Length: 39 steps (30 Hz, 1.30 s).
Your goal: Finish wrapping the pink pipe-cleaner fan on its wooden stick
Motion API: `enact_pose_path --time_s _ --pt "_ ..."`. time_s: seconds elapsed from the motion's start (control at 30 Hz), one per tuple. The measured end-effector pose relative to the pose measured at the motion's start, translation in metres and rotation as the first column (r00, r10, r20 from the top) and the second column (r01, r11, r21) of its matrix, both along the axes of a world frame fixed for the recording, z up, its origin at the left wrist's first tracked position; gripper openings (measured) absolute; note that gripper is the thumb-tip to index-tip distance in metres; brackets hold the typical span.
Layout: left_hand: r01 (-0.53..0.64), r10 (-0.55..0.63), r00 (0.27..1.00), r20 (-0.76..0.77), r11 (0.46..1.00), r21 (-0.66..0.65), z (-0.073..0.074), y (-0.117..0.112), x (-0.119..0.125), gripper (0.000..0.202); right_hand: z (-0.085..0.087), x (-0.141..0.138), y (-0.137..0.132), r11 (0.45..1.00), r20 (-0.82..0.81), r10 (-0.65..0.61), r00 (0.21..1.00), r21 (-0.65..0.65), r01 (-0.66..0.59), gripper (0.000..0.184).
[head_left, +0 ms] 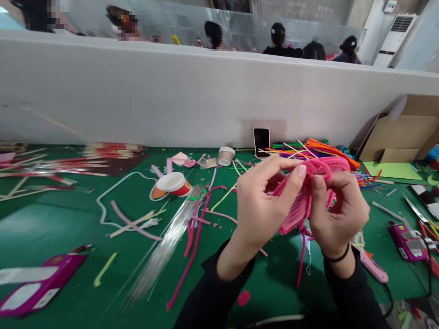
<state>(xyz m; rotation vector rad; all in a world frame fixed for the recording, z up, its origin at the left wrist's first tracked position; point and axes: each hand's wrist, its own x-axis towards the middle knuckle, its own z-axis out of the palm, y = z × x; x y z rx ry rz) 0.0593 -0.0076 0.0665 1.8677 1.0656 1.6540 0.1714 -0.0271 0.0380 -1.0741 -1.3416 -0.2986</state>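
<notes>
Both of my hands are raised over the green table (68,228) and grip a bundle of pink pipe cleaners (302,201). My left hand (264,201) pinches the left side of the bundle with thumb and fingers closed. My right hand (338,212) holds the right side, thumb pressed against the top where a pink strand loops over. Loose pink ends hang down below the bundle. A black band sits on my right wrist.
Loose pink stems (195,228), a silver wire bundle (168,242), a tipped paper cup (173,183), a small cup (226,156) and a phone (261,142) lie ahead. Coloured stems (322,151), a cardboard box (401,132), glue guns (408,240) and scissors (373,269) are right. People sit beyond the white partition (171,91).
</notes>
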Motion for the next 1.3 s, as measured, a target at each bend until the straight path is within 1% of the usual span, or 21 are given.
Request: enact_pose_path --time_s 0.13,0.37,0.43,0.53,0.63,0.8,0.97,1.13,1.2,1.3 --pt "-0.023 0.023 1.000 -0.002 1.000 0.015 0.000 -0.001 0.000 0.012 -0.002 -0.003 0.003 0.999 -0.020 -0.024 1.000 0.040 0.025 0.013" --pt "-0.021 0.021 1.000 0.005 1.000 0.019 -0.001 -0.002 0.000 0.013 -0.002 -0.002 0.004 0.997 -0.112 0.061 0.992 0.043 -0.057 0.014" --pt "-0.024 0.024 1.000 -0.004 0.999 0.031 -0.001 -0.002 0.000 0.013 0.000 -0.001 0.002 0.999 -0.093 0.050 0.994 0.011 -0.049 0.014" --pt "-0.037 0.038 0.999 -0.024 0.998 0.046 -0.001 -0.003 0.001 0.013 0.004 0.001 -0.003 0.997 -0.052 0.020 0.998 -0.074 -0.024 0.012" --pt "-0.044 0.047 0.998 -0.047 0.997 0.068 0.000 -0.005 0.002 0.014 0.011 0.002 -0.009 0.993 -0.030 -0.008 1.000 -0.116 0.004 0.012" --pt "-0.002 0.007 0.999 -0.054 0.996 0.092 0.001 -0.007 0.004 0.013 0.022 0.004 -0.016 0.985 0.012 -0.010 1.000 -0.173 0.012 0.012" --pt "0.044 -0.043 0.999 -0.025 0.998 0.041 0.002 -0.006 0.006 0.012 0.026 0.008 -0.016 0.983 0.062 -0.036 0.997 -0.175 0.047 0.011" --pt "0.092 -0.091 0.996 0.019 0.994 -0.063 0.005 -0.005 0.005 0.011 0.026 0.013 -0.018 0.970 0.135 0.002 0.991 -0.240 0.031 0.011" --pt "0.117 -0.115 0.993 0.025 0.990 -0.081 0.006 -0.005 0.004 0.011 0.027 0.013 -0.020 0.973 0.149 -0.002 0.989 -0.228 0.036 0.010" --pt "0.138 -0.136 0.990 0.024 0.987 -0.085 0.006 -0.005 0.005 0.012 0.029 0.013 -0.021 0.980 0.147 -0.042 0.988 -0.186 0.070 0.010"
